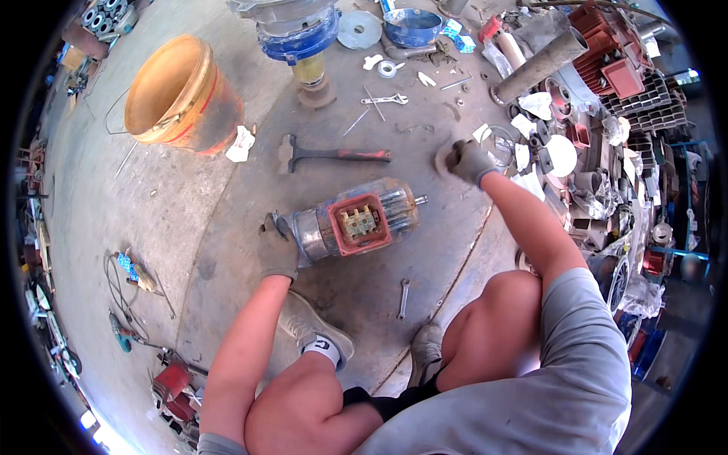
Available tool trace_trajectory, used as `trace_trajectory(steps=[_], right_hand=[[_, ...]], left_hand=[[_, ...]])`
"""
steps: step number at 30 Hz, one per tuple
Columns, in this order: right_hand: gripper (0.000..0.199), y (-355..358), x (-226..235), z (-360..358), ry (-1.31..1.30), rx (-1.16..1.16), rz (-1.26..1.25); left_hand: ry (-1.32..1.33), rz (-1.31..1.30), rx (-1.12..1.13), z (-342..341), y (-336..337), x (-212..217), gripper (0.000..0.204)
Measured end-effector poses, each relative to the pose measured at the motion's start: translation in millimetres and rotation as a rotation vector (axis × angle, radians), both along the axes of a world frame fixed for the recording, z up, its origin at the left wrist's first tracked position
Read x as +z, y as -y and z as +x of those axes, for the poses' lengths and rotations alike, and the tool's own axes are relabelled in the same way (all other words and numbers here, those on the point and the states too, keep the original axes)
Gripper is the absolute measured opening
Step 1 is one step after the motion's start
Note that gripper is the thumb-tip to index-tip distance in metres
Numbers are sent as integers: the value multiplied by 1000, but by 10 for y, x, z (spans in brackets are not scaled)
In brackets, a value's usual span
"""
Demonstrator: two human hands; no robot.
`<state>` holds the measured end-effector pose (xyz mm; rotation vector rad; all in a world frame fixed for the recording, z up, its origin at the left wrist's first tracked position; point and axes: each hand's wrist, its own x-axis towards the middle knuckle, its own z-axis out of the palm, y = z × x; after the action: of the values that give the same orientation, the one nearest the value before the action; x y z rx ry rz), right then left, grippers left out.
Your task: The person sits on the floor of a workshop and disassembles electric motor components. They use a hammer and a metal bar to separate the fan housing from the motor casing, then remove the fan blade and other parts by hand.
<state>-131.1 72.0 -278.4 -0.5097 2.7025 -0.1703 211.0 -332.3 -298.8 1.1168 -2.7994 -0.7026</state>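
An electric motor (315, 233) lies on its side on the floor in front of me. Its red-rimmed terminal box (359, 224) is uncovered, with brass-coloured terminals showing, and a thin shaft points right. My left hand (277, 249), in a grey work glove, grips the motor's left end. Off to the right, my gloved right hand (470, 161) is closed on a round, brownish, disc-like part (444, 160) close to the floor; the glove covers much of it. Beyond the motor lies a hammer (334, 155) with a black and red handle. A small spanner (405, 299) rests between my feet.
A stained yellow bucket (171, 98) stands at the far left. Farther off are a blue-collared machine part (296, 42), an adjustable wrench (387, 99) and a blue round pan (412, 29). Metal parts and a steel pipe (540, 64) crowd the right. A power drill (120, 332) lies left.
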Motion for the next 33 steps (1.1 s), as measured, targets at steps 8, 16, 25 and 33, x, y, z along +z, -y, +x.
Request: trace_trajectory(steps=[8, 16, 25, 33], right_hand=[[44, 114, -514, -172, -327, -12, 228], [45, 430, -349, 592, 575, 601, 160], [28, 370, -452, 973, 322, 511, 129], [43, -450, -660, 2182, 534, 274, -57]], left_hand=[[-24, -127, -104, -119, -86, 126, 64], [235, 308, 47, -46, 8, 497, 60], [243, 266, 30, -68, 161, 295, 57], [317, 163, -227, -1052, -257, 351, 49]])
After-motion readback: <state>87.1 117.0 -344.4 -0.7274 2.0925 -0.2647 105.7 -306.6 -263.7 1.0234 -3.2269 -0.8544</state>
